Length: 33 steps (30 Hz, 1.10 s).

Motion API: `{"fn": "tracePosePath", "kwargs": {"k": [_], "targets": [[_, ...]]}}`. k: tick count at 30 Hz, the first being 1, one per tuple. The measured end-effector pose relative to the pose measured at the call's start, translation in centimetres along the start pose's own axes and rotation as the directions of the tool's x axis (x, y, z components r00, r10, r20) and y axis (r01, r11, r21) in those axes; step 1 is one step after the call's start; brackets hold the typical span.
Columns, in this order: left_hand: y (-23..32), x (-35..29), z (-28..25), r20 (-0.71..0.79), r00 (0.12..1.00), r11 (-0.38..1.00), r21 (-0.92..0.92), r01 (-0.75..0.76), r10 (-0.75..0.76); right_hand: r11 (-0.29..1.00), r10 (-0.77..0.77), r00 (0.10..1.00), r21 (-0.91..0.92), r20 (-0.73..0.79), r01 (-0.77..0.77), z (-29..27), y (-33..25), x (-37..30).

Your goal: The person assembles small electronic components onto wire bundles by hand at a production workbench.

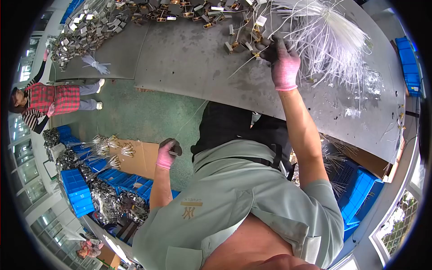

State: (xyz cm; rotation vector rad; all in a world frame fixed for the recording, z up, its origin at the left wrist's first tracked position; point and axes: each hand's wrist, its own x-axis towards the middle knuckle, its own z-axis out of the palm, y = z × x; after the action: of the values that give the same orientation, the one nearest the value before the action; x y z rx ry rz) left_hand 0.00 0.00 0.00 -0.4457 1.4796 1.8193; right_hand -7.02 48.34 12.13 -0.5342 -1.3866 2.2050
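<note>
My right hand (pixel 284 65), in a pink glove with dark fingers, reaches over the grey table. Its fingers are bent in among small brass-and-white parts (pixel 256 38) with thin wires; what lies between the fingertips is hidden. One pale wire (pixel 243 66) slants down-left from beside those fingers. A large bundle of thin white wires (pixel 330 42) lies just right of this hand. My left hand (pixel 168 154), gloved alike, is held low to the left, off the table, with its fingers curled. From it a thin pale wire (pixel 192 118) rises toward the table edge.
A heap of metal-and-white parts (pixel 87 29) covers the table's far left, near a small wire bundle (pixel 95 64). Another person (pixel 56 99) stands at left. Blue crates (pixel 76 191) and metal scrap (pixel 105 200) sit behind left; a blue crate (pixel 357 193) stands at right.
</note>
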Motion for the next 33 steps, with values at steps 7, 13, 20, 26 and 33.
{"fn": "tracePosePath", "kwargs": {"k": [7,13,20,26,33], "targets": [[-0.1,0.2,0.8,0.056,0.997,0.998,-0.027,-0.05,0.051,0.998,0.05,0.997,-0.044,0.055,-0.047,-0.7,-1.2,-0.7],[0.5,-0.2,1.5,0.13,0.988,0.997,0.005,-0.082,0.081,0.996,0.076,0.996,0.042,0.046,-0.078,-1.0,-1.7,-1.1],[2.3,1.9,6.4,0.263,0.955,0.942,0.264,-0.208,0.138,0.808,0.291,0.915,-0.584,0.279,-0.078,-1.5,-1.9,-2.3],[6.8,1.1,12.9,0.309,0.94,0.983,0.067,-0.169,0.141,0.925,0.007,0.999,-0.381,0.047,0.012,-2.5,-7.2,0.4],[8.9,9.2,24.0,0.364,0.829,0.852,0.151,-0.502,0.424,0.897,0.321,0.94,-0.354,0.112,-0.264,2.8,0.6,-6.0]]}}
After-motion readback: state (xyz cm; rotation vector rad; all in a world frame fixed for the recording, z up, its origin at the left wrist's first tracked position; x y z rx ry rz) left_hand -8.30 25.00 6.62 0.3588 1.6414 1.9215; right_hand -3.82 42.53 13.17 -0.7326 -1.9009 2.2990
